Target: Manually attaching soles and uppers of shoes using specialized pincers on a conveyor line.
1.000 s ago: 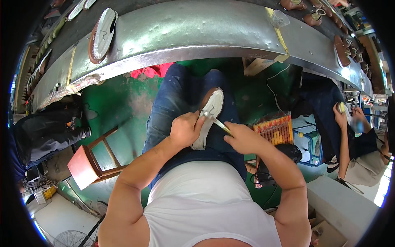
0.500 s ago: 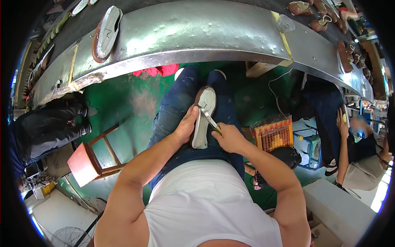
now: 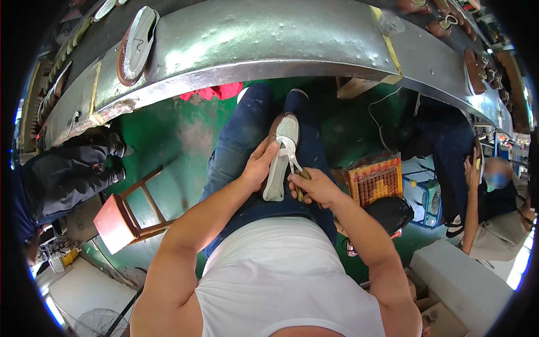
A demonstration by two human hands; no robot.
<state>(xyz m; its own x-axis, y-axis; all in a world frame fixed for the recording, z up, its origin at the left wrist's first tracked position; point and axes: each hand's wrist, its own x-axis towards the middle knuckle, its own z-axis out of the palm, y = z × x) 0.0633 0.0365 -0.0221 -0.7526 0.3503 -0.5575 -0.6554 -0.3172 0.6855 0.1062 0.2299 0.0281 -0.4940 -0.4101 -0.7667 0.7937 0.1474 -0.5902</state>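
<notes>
A brown shoe (image 3: 274,178) lies sole up on my lap, its pale underside facing me and its rounded toe pointing toward the bench. My left hand (image 3: 261,164) is closed round its left side near the middle, thumb on the pale underside. In my right hand (image 3: 315,187) are metal pliers (image 3: 288,150) with yellowish handles, the handles spread apart. Their jaws lie over the middle of the shoe, close to my left thumb. Whether the jaws grip the shoe's edge is too small to tell.
A metal-topped bench (image 3: 252,33) curves ahead, with another brown shoe (image 3: 136,48) on it at left and a clear cup (image 3: 390,24) at right. A red-topped stool (image 3: 115,224) stands left; a beaded seat cover (image 3: 375,182) is at right. Another person (image 3: 494,208) sits far right.
The pliers' handles have spread apart, and the jaws now lie across the shoe's middle. My right hand has shifted slightly right and down. The left hand keeps its hold.
</notes>
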